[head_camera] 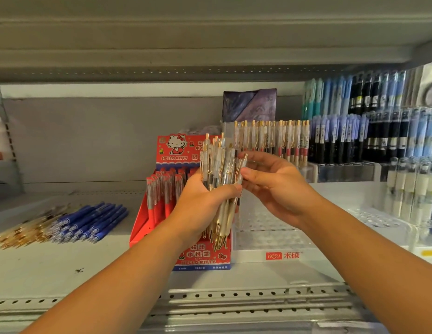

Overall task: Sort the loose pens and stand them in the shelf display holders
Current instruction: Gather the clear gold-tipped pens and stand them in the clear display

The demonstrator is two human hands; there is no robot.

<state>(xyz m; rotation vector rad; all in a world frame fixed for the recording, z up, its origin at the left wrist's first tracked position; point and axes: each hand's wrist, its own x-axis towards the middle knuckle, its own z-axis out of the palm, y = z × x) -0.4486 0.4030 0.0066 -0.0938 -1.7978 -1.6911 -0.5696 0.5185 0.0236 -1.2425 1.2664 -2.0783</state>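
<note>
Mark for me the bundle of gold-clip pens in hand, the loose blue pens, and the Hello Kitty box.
bundle of gold-clip pens (pixel 218 169): head view, on the clear upper barrels.
loose blue pens (pixel 89 222): head view, mid-pile on the shelf.
Hello Kitty box (pixel 177 148): head view, on the red header card.

Red display box (pixel 161 213), back card: "HELLO KITTY" in white letters under a cat cartoon; Chinese characters at the card's right edge, partly hidden by held pens. Same box, front panel: large Chinese characters, then "HELLO KITTY" below; the blue strip along the bottom carries small print, too small to read. Clear holder (pixel 270 239), front edge: red tag "hesu" followed by two red Chinese characters. Labels on the standing pens at right are blurred, unreadable.
</note>
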